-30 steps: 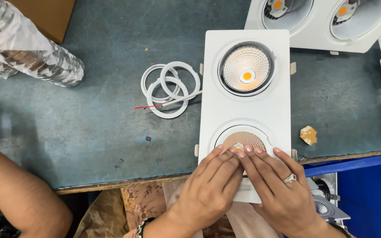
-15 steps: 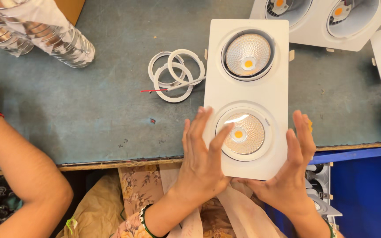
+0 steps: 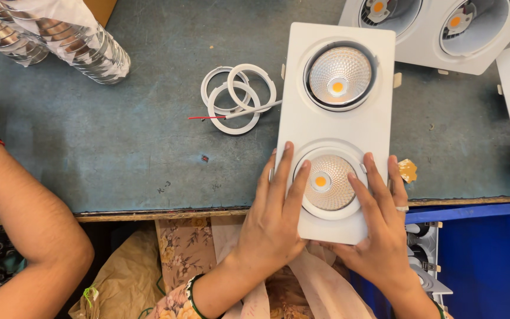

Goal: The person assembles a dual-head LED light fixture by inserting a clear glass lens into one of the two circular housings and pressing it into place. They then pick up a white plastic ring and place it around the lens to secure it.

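A white rectangular double downlight [image 3: 340, 127] lies on the dark blue-grey worktable [image 3: 119, 147], its near end over the table's front edge. It has two round lamps with ribbed reflectors, one far [image 3: 339, 77], one near [image 3: 324, 182]. My left hand [image 3: 275, 212] rests flat on the near lamp's left side, fingers on the housing and ring. My right hand [image 3: 379, 224], with a ring on one finger, presses the near lamp's right side. Both hands hold the fixture's near end.
Three white plastic rings [image 3: 237, 97] with a thin red-and-white wire lie left of the fixture. Stacked shiny reflectors in a plastic wrap [image 3: 60, 38] sit at the back left. More white fixtures [image 3: 444, 29] stand at the back right. Another person's arm [image 3: 25, 207] reaches in from the left. A blue bin [image 3: 485, 260] is below right.
My hands went from covering the near lamp with fingertips together to spreading apart on both its sides, uncovering the reflector. The view shifted slightly.
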